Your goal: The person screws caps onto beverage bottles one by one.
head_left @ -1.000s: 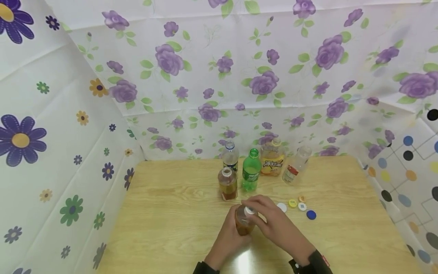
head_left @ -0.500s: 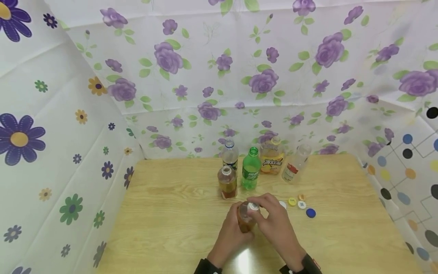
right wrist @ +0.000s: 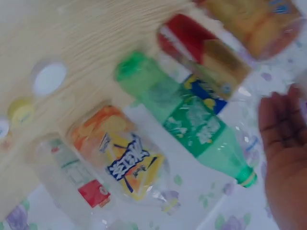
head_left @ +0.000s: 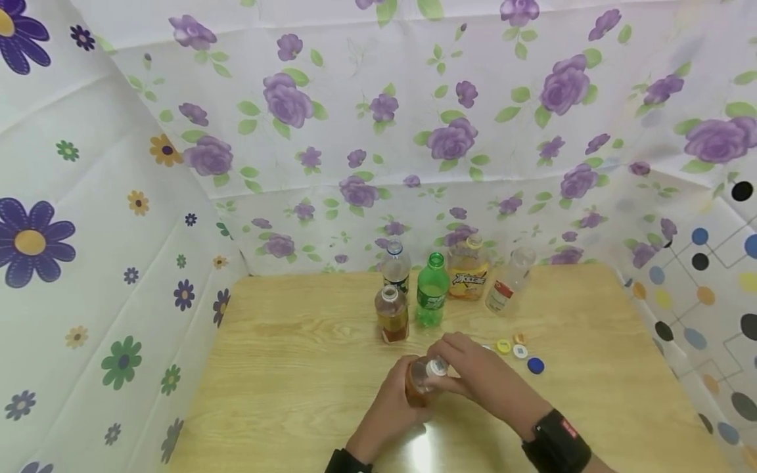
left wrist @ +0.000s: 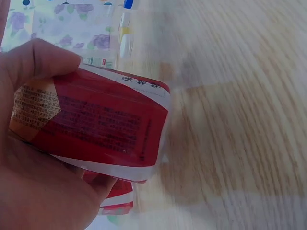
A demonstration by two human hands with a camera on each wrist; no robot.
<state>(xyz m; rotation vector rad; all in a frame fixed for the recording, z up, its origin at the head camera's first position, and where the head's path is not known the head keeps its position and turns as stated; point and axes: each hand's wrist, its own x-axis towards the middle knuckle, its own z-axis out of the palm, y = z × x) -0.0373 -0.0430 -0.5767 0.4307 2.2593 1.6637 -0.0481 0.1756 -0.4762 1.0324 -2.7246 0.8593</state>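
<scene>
My left hand [head_left: 390, 401] grips an amber drink bottle [head_left: 416, 387] around its body, just in front of the other bottles. The left wrist view shows that bottle's red label [left wrist: 105, 120] above the table, with my left hand [left wrist: 38, 187] around it. My right hand [head_left: 473, 364] pinches the bottle's white cap [head_left: 437, 368] between thumb and fingers; the bottle tilts slightly to the right. In the right wrist view my right hand [right wrist: 285, 153] has its fingers bent at the right edge; that view is blurred, and the cap is not discernible there.
Behind stand an uncapped amber bottle [head_left: 392, 318], a clear blue-rimmed bottle [head_left: 396, 266], a green bottle [head_left: 432, 295], an orange-yellow bottle [head_left: 468, 272] and a clear red-labelled bottle [head_left: 510, 282]. Loose caps, including a blue cap [head_left: 535, 365] and a yellow cap [head_left: 503, 346], lie right.
My right hand and wrist have turned about the cap, its forearm swinging out to the right. The held bottle has shifted slightly and stays in my left hand. The standing bottles have not moved.
</scene>
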